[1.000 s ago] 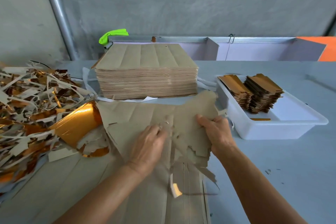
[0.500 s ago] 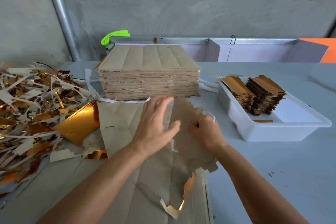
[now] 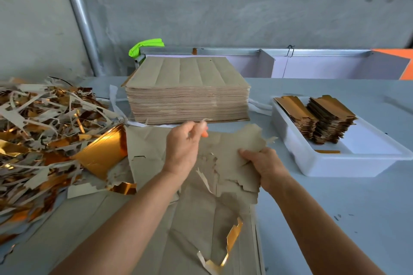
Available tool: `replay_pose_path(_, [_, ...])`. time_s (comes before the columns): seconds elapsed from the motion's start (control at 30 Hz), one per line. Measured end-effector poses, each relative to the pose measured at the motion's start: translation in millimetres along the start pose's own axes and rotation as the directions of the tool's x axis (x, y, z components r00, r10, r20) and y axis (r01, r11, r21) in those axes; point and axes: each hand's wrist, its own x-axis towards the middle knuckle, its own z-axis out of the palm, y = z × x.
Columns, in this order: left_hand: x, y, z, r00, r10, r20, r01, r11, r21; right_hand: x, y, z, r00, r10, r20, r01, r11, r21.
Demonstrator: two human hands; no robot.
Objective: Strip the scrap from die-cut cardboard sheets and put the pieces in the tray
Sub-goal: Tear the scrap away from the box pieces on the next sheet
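Both hands closed: left hand pinching scrap sliver, right hand gripping cardboard sheet.

The left hand's fingers pinch a thin cardboard sliver just above the torn brown die-cut sheet, which lies on the pale blue desk. The right hand's fingers grip that sheet's right edge. Behind both sets of fingers stands the tall square stack of uncut cardboard sheets. Left of the fingers lies the heap of tangled scrap strips. Right of them sits the white rectangular plastic tray, holding two stacks of stripped pieces.
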Motion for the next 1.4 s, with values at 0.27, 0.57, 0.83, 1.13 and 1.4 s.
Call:
replay_pose_path(0.27, [-2.2, -18.4, 11.2, 0.938, -0.145, 0.314, 0.08, 0.974, 0.211, -7.1, -6.1, -6.2, 0.965, -0.113, 0.238, 0.122, 0.992, -0.023])
replay_pose_path(0.57, [-16.0, -16.9, 19.8, 0.996, -0.064, 0.059, 0.045, 0.959, 0.278, -5.7, -9.0, -1.2, 0.981, -0.192, 0.008, 0.189, 0.973, 0.131])
replay_pose_path(0.83, [-47.1, -22.5, 34.7, 0.972, -0.233, 0.021, 0.232, 0.971, 0.062, -14.8, -1.0, 7.7, 0.997, 0.028, 0.078, -0.05, 0.953, 0.298])
replay_pose_path(1.13, [-54.3, -58.0, -65.1, 0.934, -0.329, -0.141, 0.289, 0.461, 0.839, -8.3, 6.3, -18.8, 0.997, 0.068, -0.027, -0.06, 0.973, 0.224])
replay_pose_path(1.4, [-59.0, -59.1, -52.8, 0.987, -0.13, 0.097, -0.054, 0.299, 0.953, -9.0, 13.3, -24.5, 0.996, 0.065, -0.062, -0.054, 0.985, 0.164])
